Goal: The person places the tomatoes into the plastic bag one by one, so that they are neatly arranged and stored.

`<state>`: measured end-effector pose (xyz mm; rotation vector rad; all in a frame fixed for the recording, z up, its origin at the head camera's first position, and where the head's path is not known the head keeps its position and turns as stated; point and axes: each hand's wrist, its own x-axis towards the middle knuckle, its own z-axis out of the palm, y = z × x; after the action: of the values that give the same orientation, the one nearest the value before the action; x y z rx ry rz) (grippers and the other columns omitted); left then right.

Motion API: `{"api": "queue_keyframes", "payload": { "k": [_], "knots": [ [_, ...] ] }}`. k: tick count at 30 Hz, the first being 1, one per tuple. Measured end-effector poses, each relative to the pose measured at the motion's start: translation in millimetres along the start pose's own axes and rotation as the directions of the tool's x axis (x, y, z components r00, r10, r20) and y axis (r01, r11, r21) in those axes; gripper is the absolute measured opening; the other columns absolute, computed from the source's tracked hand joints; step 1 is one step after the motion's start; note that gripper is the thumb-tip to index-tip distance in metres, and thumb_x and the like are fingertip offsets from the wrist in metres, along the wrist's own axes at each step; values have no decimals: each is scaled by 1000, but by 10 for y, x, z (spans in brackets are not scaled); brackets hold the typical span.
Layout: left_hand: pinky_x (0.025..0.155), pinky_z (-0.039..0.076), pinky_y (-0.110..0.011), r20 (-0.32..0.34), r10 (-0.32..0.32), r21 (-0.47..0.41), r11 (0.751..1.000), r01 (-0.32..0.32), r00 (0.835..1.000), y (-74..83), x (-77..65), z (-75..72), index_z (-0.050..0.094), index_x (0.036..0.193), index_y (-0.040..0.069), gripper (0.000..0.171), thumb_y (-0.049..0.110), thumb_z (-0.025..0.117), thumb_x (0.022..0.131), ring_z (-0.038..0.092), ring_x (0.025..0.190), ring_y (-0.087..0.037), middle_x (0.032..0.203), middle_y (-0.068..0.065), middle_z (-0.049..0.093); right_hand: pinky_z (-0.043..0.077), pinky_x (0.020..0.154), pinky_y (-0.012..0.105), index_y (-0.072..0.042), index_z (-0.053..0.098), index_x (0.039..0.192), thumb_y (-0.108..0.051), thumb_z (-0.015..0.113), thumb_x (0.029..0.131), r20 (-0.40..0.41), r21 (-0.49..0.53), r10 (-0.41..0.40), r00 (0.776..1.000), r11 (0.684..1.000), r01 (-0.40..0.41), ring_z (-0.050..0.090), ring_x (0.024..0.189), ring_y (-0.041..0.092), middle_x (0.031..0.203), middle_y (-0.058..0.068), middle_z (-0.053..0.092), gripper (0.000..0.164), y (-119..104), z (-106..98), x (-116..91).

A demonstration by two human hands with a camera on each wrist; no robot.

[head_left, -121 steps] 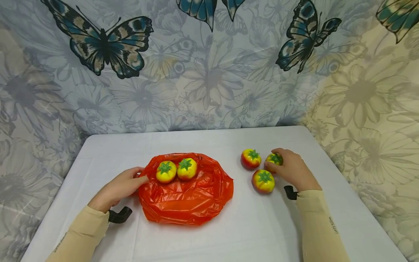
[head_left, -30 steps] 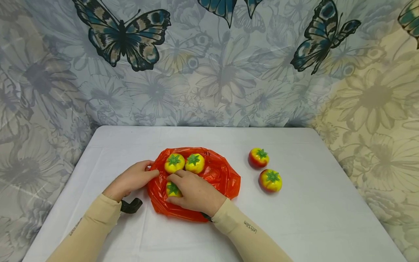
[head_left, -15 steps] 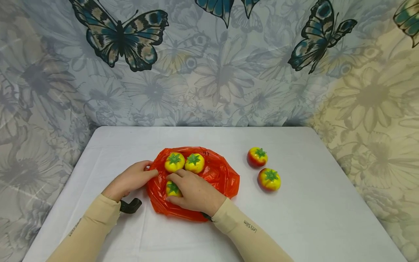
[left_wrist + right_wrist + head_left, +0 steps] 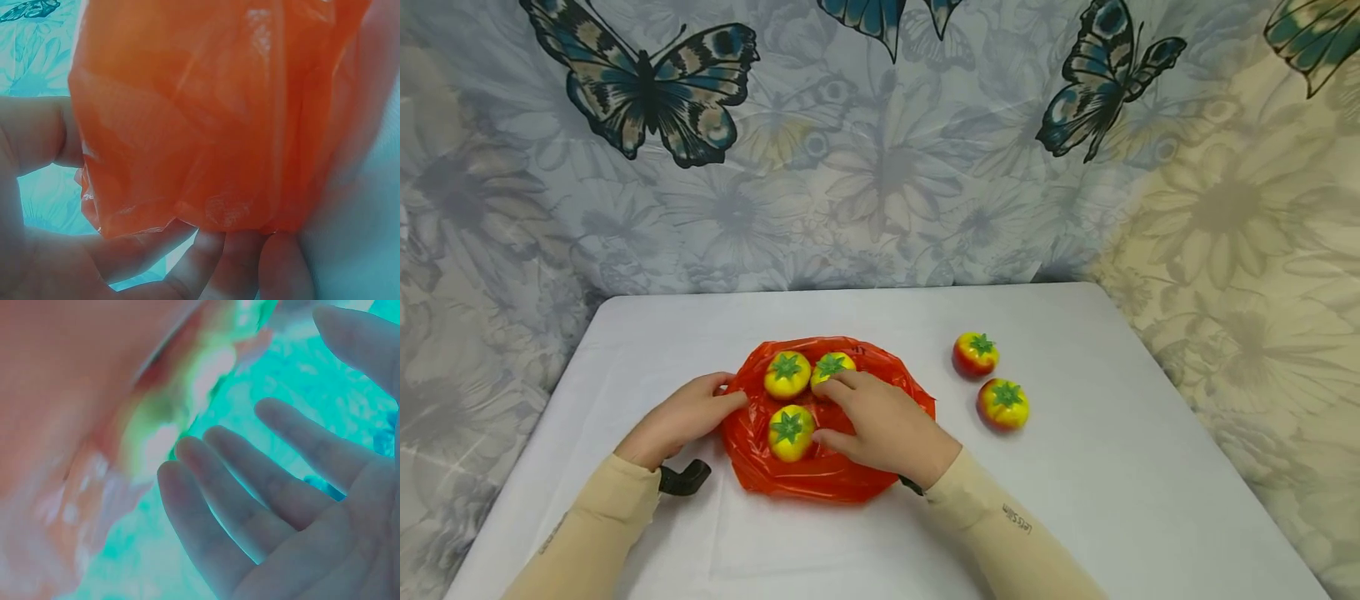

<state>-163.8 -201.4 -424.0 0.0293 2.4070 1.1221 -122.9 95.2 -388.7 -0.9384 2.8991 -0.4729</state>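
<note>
A red plastic bag [image 4: 842, 479] lies spread with its mouth up on the table. Inside it sit three yellow tomatoes with green star-shaped tops: a front one [image 4: 791, 433], a back left one [image 4: 787, 375] and a back right one [image 4: 832, 364]. My left hand [image 4: 688, 414] holds the bag's left rim between thumb and fingers; the left wrist view has the orange-red film [image 4: 187, 125] between them. Over the bag, my right hand [image 4: 887, 425] has its fingers spread, just right of the front tomato and partly covering the back right one. Its fingers [image 4: 237, 481] hold nothing.
Right of the bag, two red-and-yellow tomatoes stand on the white-covered table [image 4: 1112, 483]: one farther back [image 4: 975, 355], one nearer [image 4: 1003, 405]. A patterned butterfly cloth [image 4: 887, 183] hangs behind the table. Black wrist mounts [image 4: 685, 478] stick out beside the sleeves.
My right hand brought a tomato from the right side into the bag, then let go of it and drew back slightly right. My left hand stays on the bag's rim.
</note>
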Motion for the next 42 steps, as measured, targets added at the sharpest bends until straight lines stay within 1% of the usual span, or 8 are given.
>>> {"api": "queue_keyframes", "payload": {
  "k": [4, 8, 13, 16, 20, 25, 32, 42],
  "knots": [
    [93, 53, -38, 1, -8, 3, 1000, 8, 1000, -37, -21, -24, 49, 154, -5, 61, 34, 54, 107, 63, 109, -25, 132, -17, 69, 60, 105, 41, -17, 66, 144, -47, 78, 98, -53, -17, 39, 998, 999, -40, 68, 127, 20, 142, 3, 68, 57, 212, -118, -131],
    [94, 53, -38, -5, -18, 4, 1000, 18, 1000, -57, -16, -26, 49, 155, -4, 62, 34, 55, 107, 63, 110, -25, 133, -17, 69, 61, 103, 44, -16, 67, 142, -44, 81, 96, -122, -20, 102, 987, 994, -105, 69, 126, 23, 140, 4, 70, 56, 470, -211, -317],
    [95, 53, -39, -5, -19, 1, 1000, 19, 1000, -57, -7, -19, 49, 155, -4, 62, 34, 54, 107, 63, 110, -25, 134, -17, 69, 59, 105, 50, -11, 69, 138, -39, 83, 95, -241, -27, 155, 958, 986, -166, 66, 130, 29, 140, 7, 69, 53, 822, -273, -623],
    [95, 53, -40, -1, -13, -3, 1000, 13, 1000, -47, -2, -16, 49, 155, -5, 62, 34, 55, 107, 63, 110, -25, 134, -18, 68, 56, 110, 55, -9, 68, 139, -38, 83, 95, -281, -21, 215, 935, 973, -230, 62, 136, 35, 143, 12, 66, 54, 1020, -283, -804],
    [92, 53, -37, -3, -5, -4, 1000, 5, 1000, -32, 4, -10, 49, 154, -6, 61, 33, 55, 107, 63, 108, -25, 132, -18, 69, 51, 113, 62, -5, 65, 141, -36, 82, 96, -267, 3, 320, 909, 944, -331, 57, 138, 42, 146, 21, 62, 57, 1231, -286, -1005],
    [90, 53, -36, -5, 5, -1, 1000, -5, 1000, -15, 1, -1, 50, 153, -6, 60, 32, 54, 107, 63, 105, -24, 129, -17, 70, 48, 114, 67, -5, 62, 145, -37, 80, 97, -212, 26, 395, 894, 917, -399, 54, 140, 48, 151, 27, 57, 60, 1380, -284, -1150],
    [90, 53, -36, -12, 9, 2, 1000, -8, 1000, 7, -19, -5, 53, 150, -5, 57, 32, 55, 107, 63, 105, -24, 126, -16, 71, 49, 112, 67, -7, 60, 146, -38, 82, 95, -182, 31, 421, 889, 906, -423, 56, 136, 50, 150, 28, 57, 64, 1478, -224, -1166],
    [94, 55, -40, -20, -6, 2, 1000, 6, 1000, 1, -22, -2, 51, 152, -6, 60, 33, 55, 107, 63, 109, -26, 131, -18, 69, 53, 108, 65, -6, 60, 144, -37, 85, 93, -143, 55, 451, 881, 892, -448, 61, 127, 44, 145, 23, 61, 65, 1535, -152, -1152]
  ]
}}
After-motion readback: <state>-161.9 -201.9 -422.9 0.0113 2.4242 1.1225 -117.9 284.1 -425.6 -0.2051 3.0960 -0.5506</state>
